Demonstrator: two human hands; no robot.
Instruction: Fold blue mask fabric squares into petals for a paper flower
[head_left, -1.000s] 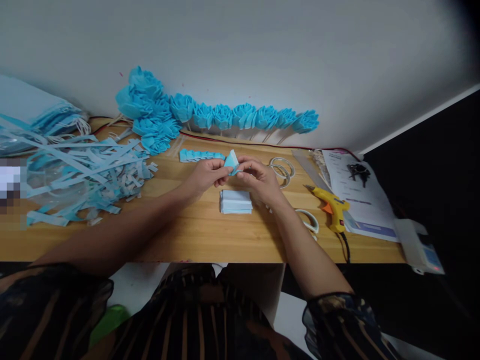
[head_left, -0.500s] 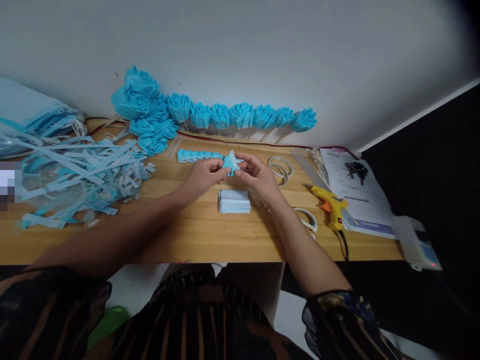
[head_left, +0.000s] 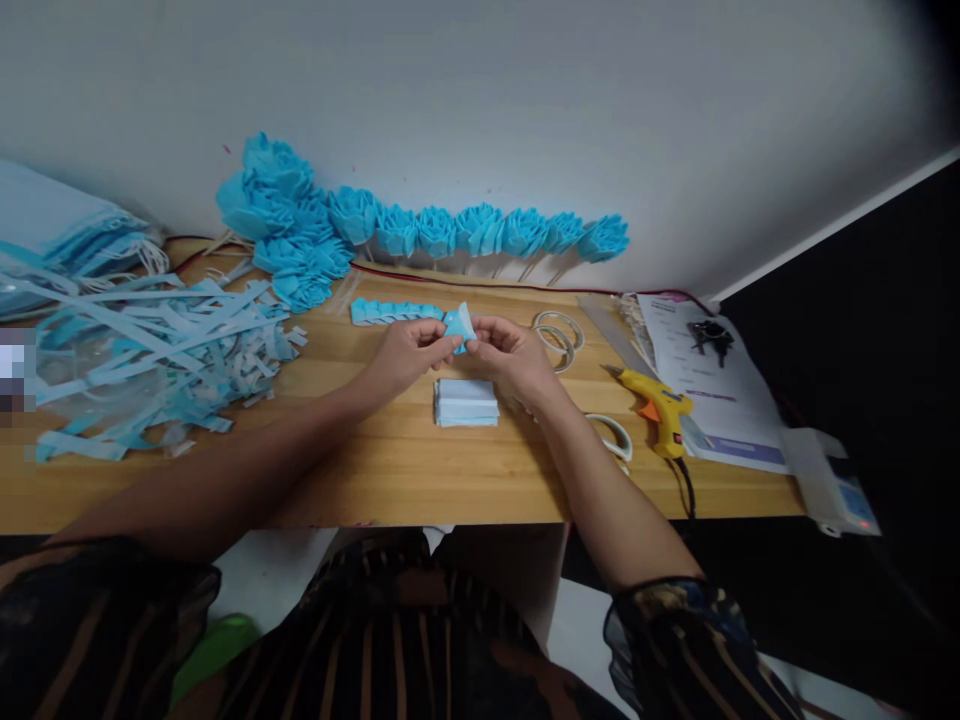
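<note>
Between my two hands is a small folded piece of light blue fabric (head_left: 459,325), its pale upper part standing up. My left hand (head_left: 412,352) is closed on its left side, thumb and fingers pinched. My right hand (head_left: 514,355) pinches the right lower edge with thumb and forefinger. Just behind my left hand lies a row of folded blue petals (head_left: 394,312), overlapping one another. A stack of pale blue rectangular pieces (head_left: 465,403) rests on the table in front of my hands.
Blue fabric flowers on sticks (head_left: 480,230) line the wall. Cut strips (head_left: 165,350) are heaped at the left beside stacked face masks (head_left: 67,225). To the right are tape rolls (head_left: 559,335), a yellow glue gun (head_left: 652,405), printed paper (head_left: 697,390) and keys (head_left: 711,340).
The folded piece has changed shape: its pointed tip now looks broader and flared, and the flap toward my right fingers no longer sticks out. Both hands stay in nearly the same place.
</note>
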